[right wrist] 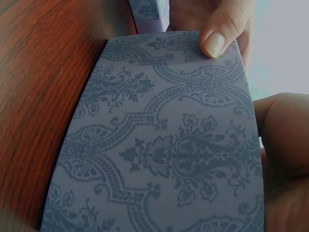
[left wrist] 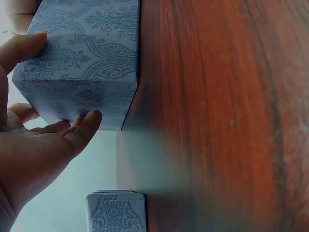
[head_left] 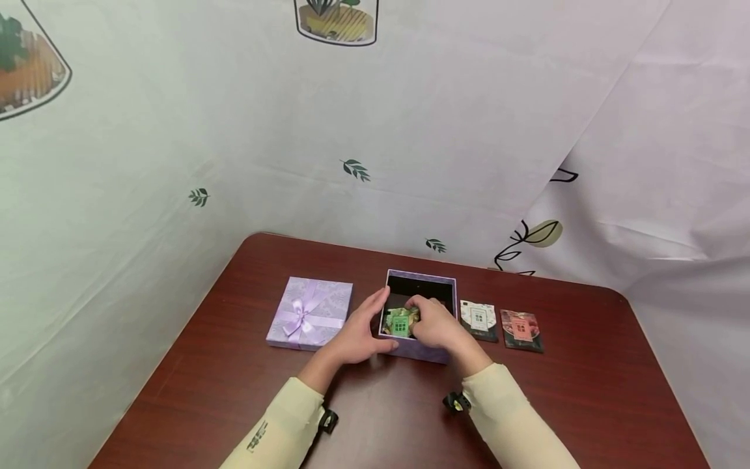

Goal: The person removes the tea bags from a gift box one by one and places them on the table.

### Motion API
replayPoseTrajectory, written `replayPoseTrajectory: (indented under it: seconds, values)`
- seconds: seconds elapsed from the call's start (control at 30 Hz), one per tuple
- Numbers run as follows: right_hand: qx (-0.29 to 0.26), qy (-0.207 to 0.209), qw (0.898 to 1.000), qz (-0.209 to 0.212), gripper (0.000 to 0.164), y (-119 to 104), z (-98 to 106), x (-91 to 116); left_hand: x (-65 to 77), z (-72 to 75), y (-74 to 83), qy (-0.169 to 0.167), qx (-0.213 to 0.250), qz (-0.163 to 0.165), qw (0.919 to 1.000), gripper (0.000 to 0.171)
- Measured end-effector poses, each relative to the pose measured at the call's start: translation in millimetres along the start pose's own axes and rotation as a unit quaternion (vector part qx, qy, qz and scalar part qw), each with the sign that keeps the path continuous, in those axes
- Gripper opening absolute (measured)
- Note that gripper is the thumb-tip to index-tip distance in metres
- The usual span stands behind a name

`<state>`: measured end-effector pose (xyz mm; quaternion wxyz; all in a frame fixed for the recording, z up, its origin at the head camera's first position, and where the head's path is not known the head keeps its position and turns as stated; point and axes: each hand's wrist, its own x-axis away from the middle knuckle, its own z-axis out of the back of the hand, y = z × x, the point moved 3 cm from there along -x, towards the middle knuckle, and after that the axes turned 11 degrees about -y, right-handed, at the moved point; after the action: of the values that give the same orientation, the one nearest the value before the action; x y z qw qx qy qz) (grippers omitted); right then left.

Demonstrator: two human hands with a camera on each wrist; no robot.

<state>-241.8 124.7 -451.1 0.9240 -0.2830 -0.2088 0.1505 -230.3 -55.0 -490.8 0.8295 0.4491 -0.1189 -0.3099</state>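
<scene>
A lidless purple patterned box (head_left: 417,351) with a dark inside stands on the table. My left hand (head_left: 355,335) holds its near left corner, fingers along the left side and thumb on the front wall; the left wrist view shows this hand (left wrist: 36,150) from low down. Inside the box, near its front left, lies a green packet (head_left: 400,325). My right hand (head_left: 436,324) reaches over the front wall, its bent fingers gripping the packet's right edge; the fingertips are partly hidden. The right wrist view shows mostly the box front (right wrist: 159,145).
Left of the box lies a purple lid (head_left: 293,306) with a ribbon bow. To the right lie a white-and-black packet (head_left: 479,319) and a red-and-black packet (head_left: 522,330). Leaf-printed cloth (head_left: 281,189) hangs behind the brown table (head_left: 592,365).
</scene>
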Motion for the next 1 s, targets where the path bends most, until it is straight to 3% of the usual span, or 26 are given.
replayPoseTrajectory:
  seconds: [0.3,0.7,1.0]
  values:
    - [-0.012,0.019,1.0,0.007,0.044,-6,-2,-3,1.1,-0.7,-1.0,-0.005,0.004,0.0,1.0,0.102]
    - [-0.007,0.029,0.999,-0.017,0.047,-4,-8,-13,0.2,-0.5,-1.4,-0.003,0.006,-0.005,1.0,0.102]
    - [-0.031,0.011,0.999,-0.026,0.048,-7,-11,-19,0.4,0.1,-1.1,-0.002,0.006,-0.007,1.0,0.102]
